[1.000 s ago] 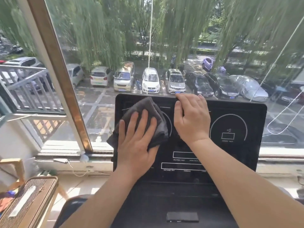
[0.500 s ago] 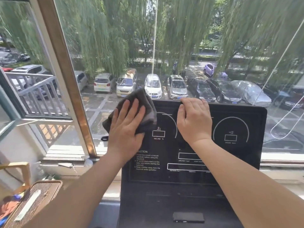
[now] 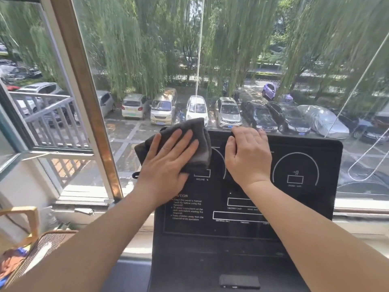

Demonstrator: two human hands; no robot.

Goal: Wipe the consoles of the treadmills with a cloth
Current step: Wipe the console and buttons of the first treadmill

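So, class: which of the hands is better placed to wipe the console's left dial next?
Left. The left hand presses the cloth on it; the right hand grips the console top, clothless.

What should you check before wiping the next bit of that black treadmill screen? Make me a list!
1. Cloth under the left hand, flat fingers pressing it: ok.
2. Cloth on the console: ok, at the top left corner, partly hanging past the edge.
3. Right hand steadying the console's top edge: ok.
4. Right speed dial free to wipe: ok, nothing covers it.
5. Cloth clean enough: cannot tell.
6. Console switched off: cannot tell; no lit digits show.
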